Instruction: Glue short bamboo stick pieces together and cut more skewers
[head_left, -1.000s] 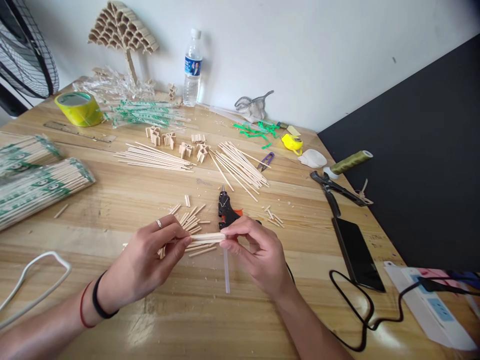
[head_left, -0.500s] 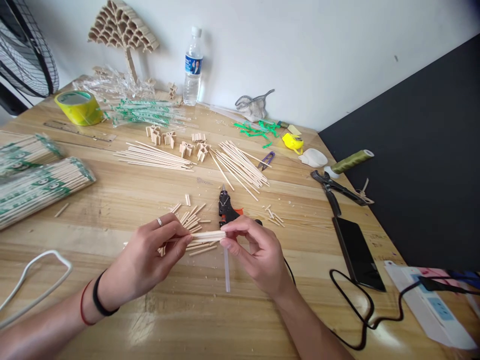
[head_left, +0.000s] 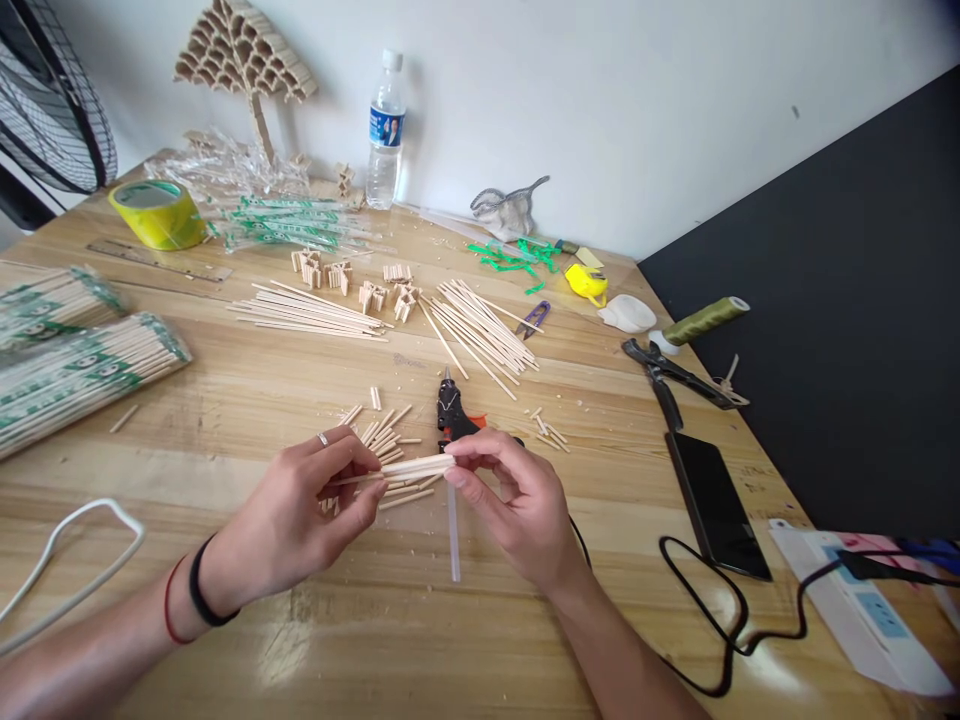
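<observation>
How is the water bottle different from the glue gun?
The bottle stands upright; the glue gun lies down. The bottle is see-through with a blue label, but the glue gun is black with some orange. The bottle is back by the wall, while the glue gun is partly behind the right hand. Both are on the wooden table.

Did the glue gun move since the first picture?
No. The glue gun hasn't gone left, right, up or down the table: it lies in the same place compared with the black phone on the wood.
</observation>
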